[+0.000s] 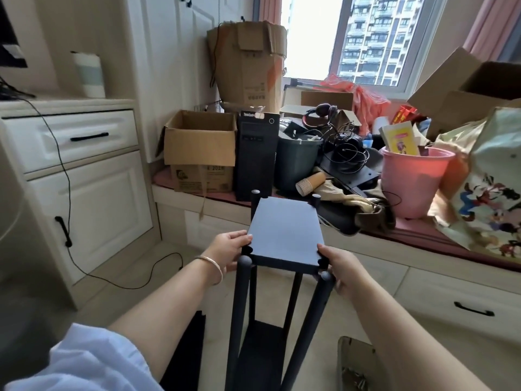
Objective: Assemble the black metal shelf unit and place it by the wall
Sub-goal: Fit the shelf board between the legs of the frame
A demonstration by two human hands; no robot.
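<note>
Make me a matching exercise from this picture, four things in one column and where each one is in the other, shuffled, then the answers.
1. shelf unit
2. paper cups
3. yellow book
4. computer tower

A. inside the pink bucket
B. between the open cardboard box and the grey bin
C. gripped by left hand and right hand
D. lying sideways below the grey bin

Pairs: 1-C, 2-D, 3-A, 4-B

The shelf unit [284, 249] stands upright on the floor [135, 280] in front of the window seat [394, 249], the left hand [228, 249] at its top panel's near left corner, the right hand [339, 268] at the near right. On the seat, left to right: an open cardboard box [200, 148], a computer tower [256, 156], a bin [297, 162], a bucket [413, 179]. A drawer cabinet [73, 170] stands at the left.
</note>
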